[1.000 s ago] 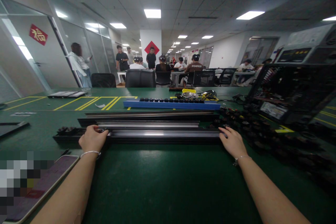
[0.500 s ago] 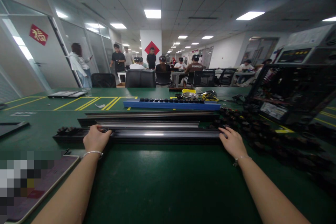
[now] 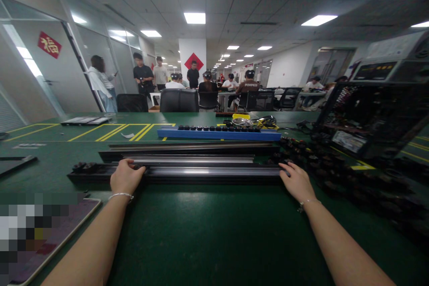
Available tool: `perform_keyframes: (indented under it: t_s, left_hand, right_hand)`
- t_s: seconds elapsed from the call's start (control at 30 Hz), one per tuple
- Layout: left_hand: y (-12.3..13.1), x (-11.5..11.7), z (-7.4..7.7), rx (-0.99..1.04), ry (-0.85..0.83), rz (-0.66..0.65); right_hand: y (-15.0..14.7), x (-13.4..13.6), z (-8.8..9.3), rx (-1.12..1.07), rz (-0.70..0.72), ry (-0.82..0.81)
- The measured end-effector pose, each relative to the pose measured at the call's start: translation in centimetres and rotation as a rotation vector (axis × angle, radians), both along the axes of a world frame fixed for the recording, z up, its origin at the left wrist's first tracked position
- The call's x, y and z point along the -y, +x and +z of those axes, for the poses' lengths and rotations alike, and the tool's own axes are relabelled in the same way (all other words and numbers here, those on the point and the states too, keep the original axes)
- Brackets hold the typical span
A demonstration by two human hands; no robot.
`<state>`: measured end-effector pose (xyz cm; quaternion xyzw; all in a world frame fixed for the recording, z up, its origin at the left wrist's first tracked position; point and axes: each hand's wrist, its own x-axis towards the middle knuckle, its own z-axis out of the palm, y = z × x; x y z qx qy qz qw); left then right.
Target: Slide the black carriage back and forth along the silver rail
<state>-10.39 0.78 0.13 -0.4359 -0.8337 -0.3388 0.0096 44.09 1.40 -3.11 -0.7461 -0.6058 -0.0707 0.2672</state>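
Observation:
A long black rail (image 3: 208,172) with a shiny metal strip lies crosswise on the green table (image 3: 208,232). My left hand (image 3: 125,178) rests on the rail left of its middle, fingers curled over it onto small black parts (image 3: 85,166) seated in its left end. My right hand (image 3: 296,182) lies at the rail's right end, fingers bent over the end. Two more rails (image 3: 191,146) lie just behind the first.
A heap of small black parts (image 3: 338,170) spreads along the right side, before a black wire crate (image 3: 372,116). A blue rail (image 3: 219,133) with black parts lies farther back. A phone (image 3: 50,237) sits at front left. Several people and chairs stand beyond the table.
My left hand has slid a little to the right along the rail. My right hand has stayed in place. People in the background have walked left.

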Motion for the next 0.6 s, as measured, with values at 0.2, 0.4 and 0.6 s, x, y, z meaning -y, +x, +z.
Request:
perform_keyframes:
  t_s: [0.2, 0.4, 0.6]
  left_hand:
    - [0.2, -0.1, -0.1, 0.002, -0.003, -0.02]
    - [0.8, 0.2, 0.5, -0.009, -0.024, -0.04]
    - [1.3, 0.3, 0.8, -0.02, -0.037, -0.048]
  right_hand:
    - [0.0, 0.0, 0.1, -0.014, -0.012, 0.007]
    - [-0.1, 0.1, 0.2, -0.034, -0.017, -0.023]
    - [-0.2, 0.2, 0.4, -0.045, -0.023, -0.045]
